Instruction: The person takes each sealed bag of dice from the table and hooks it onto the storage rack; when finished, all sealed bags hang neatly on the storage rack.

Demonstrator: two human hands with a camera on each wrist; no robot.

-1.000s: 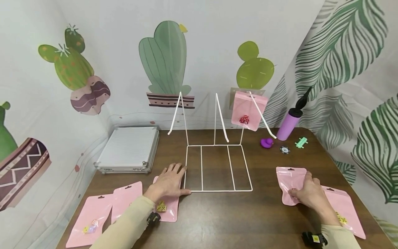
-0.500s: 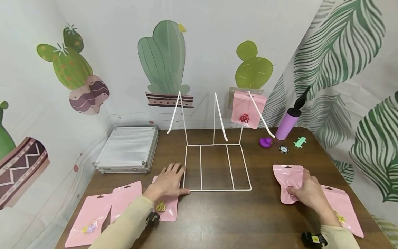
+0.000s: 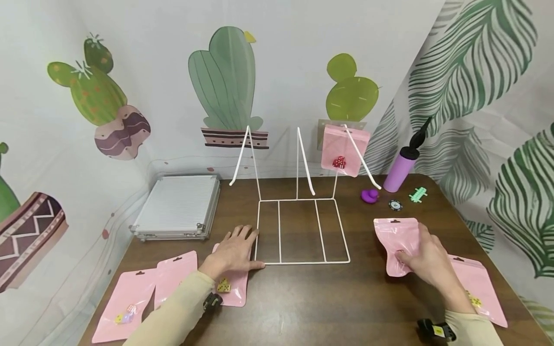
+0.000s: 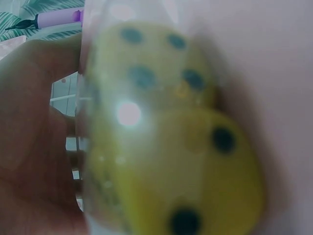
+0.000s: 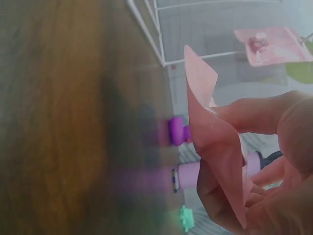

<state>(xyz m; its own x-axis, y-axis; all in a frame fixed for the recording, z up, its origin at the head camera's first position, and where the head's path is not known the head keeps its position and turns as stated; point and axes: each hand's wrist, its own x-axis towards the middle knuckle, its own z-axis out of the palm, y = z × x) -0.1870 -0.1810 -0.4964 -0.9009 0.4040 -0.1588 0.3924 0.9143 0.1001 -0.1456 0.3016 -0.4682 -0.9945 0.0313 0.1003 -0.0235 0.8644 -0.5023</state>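
My right hand (image 3: 426, 259) pinches a pink zip pouch (image 3: 391, 235) between thumb and fingers. In the right wrist view that pouch (image 5: 215, 132) is bent and held above the table. My left hand (image 3: 231, 252) lies with fingers spread over another pink pouch (image 3: 235, 290). Its thumb reaches the front left corner of a white wire rack (image 3: 303, 263). Yellow dice (image 4: 190, 166) inside this pouch fill the left wrist view. From the rack's right prong hangs a pink pouch with red dice (image 3: 344, 149); the left and middle prongs carry nothing.
Two pink pouches, one with mixed dice (image 3: 123, 307) and one partly covered (image 3: 175, 276), lie left. A pouch with yellow dice (image 3: 480, 293) lies right. Behind stand a silver case (image 3: 177, 202), purple duck (image 3: 369, 195), poker chip (image 3: 395, 205), green toy (image 3: 418, 194) and purple pump (image 3: 400, 173).
My right hand has moved slightly forward and left, and the pouch it pinches has come along. The left hand has stayed where it was.
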